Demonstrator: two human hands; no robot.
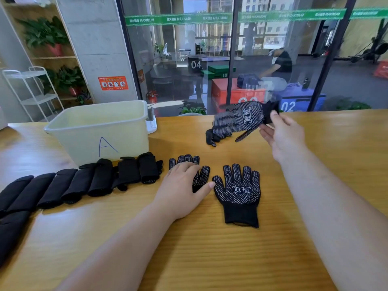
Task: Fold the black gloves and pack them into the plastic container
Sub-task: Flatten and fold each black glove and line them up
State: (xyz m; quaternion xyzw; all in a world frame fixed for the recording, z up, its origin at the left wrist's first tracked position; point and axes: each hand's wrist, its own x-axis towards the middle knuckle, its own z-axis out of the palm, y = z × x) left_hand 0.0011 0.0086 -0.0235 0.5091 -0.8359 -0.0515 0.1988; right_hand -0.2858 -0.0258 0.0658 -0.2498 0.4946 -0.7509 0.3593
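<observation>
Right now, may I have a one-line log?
left hand on flat glove | right hand holds raised glove | folded gloves beside container

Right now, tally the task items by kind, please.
Plastic container: 1
Flat unfolded gloves: 2, one under the left hand
Lifted glove, pinched by the right hand: 1
Folded gloves: at least 7; the row leaves the frame
Total: at least 11

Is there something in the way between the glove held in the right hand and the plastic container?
Nothing visible blocks it. The glove hangs from the right hand; the plastic container is open on top. A small white stand sits by its right wall, folded gloves along its near side.
</observation>
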